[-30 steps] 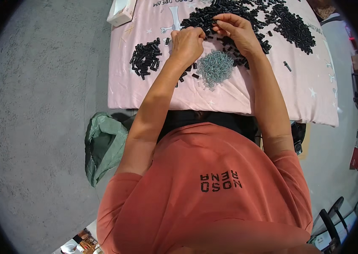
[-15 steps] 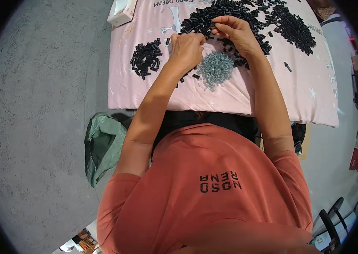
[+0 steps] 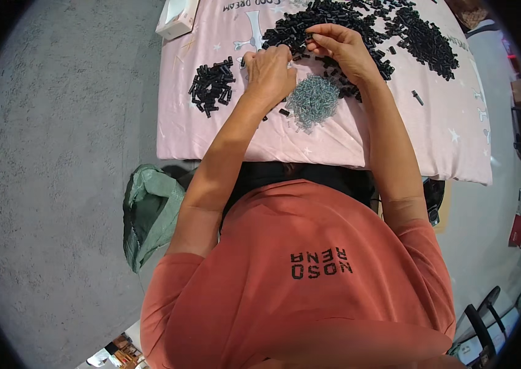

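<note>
My left hand is closed, knuckles up, at the near left edge of a large heap of short black cylindrical pieces. Its fingertips are hidden, and what they grip cannot be made out. Over the front of that heap, my right hand has thumb and forefinger pinched together; anything between them blends into the black behind. Between my forearms lies a mound of small, shiny, clear-grey pieces, perhaps springs. Left of my left hand is a smaller pile of black cylindrical pieces.
Pink printed cloth covers the table. Another black heap lies at the far right, and a single longer black piece nearer. A white box stands at the far left corner. On the floor, a green sack gapes beside the table.
My left hand has shifted slightly left, its fingers now by the loose black piece that lay beside it. My right hand stays almost in place, still pinched.
</note>
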Available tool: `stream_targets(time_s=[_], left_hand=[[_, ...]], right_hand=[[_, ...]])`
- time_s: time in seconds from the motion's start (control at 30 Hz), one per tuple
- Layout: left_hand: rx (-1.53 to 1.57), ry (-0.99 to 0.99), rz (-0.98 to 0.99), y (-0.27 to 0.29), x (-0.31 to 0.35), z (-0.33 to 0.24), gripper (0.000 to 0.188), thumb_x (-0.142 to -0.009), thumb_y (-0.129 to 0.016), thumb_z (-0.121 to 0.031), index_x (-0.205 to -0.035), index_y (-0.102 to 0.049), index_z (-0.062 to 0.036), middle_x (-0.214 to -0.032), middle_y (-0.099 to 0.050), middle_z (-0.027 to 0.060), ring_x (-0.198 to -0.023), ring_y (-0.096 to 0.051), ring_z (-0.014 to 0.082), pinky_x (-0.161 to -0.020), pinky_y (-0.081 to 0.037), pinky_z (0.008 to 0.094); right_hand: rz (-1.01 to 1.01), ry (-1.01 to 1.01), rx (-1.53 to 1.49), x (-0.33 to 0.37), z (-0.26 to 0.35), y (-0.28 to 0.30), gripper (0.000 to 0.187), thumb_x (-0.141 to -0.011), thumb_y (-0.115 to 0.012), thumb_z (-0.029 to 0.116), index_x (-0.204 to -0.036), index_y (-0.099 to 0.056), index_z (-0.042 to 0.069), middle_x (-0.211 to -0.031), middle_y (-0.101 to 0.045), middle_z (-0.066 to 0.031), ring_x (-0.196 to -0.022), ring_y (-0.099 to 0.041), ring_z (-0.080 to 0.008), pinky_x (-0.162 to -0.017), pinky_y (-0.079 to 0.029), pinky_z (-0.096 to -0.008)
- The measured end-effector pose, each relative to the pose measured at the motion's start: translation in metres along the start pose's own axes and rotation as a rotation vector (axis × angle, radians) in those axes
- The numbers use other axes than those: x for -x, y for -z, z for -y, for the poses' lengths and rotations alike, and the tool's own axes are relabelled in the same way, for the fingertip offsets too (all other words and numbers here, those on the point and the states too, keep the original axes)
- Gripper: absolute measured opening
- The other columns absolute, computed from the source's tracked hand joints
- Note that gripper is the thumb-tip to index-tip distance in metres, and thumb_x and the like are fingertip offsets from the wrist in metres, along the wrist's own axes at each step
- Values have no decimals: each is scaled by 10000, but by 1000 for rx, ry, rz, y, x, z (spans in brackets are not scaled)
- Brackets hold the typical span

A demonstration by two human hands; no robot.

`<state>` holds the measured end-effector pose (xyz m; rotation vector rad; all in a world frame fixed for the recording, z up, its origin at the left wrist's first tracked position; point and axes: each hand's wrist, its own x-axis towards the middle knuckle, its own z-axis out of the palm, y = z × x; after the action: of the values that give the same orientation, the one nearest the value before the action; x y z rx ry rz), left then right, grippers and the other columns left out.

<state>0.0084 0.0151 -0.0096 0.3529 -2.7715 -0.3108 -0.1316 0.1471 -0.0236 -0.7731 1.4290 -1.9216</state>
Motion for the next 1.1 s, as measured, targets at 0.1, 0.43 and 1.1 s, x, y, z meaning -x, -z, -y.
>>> stream_targets(time_s=[0.1,0.43,1.1], left_hand=[[-60,17,17,0,1,-2,119,-756,-636,-181,-819,-617,-81,-828,-646,89,-815,-611,287,-809,-326,428],[-63,38,20,-5,1,-2,86,-782,-604,-168,-794,-637,-89,-835,-653,88,-835,-611,282,-813,-321,426],[516,-19,-306,14,-9,-17,35,-834,-563,-20,-857,-542,-3,-709,-633,175,-675,-646,339,-606,-499,385]], right_hand=[[13,16,-23,-1,-3,1,218,-928,-597,105,-1119,-644,10,-898,-678,-47,-795,-643,-87,-751,-528,-195],[3,3,-27,1,-1,-2,190,-919,-590,64,-1088,-660,9,-911,-683,-55,-799,-661,-88,-736,-541,-200],[25,-29,-46,4,6,-10,195,-917,-581,51,-1086,-651,-15,-891,-672,-54,-770,-644,-90,-755,-534,-210]])
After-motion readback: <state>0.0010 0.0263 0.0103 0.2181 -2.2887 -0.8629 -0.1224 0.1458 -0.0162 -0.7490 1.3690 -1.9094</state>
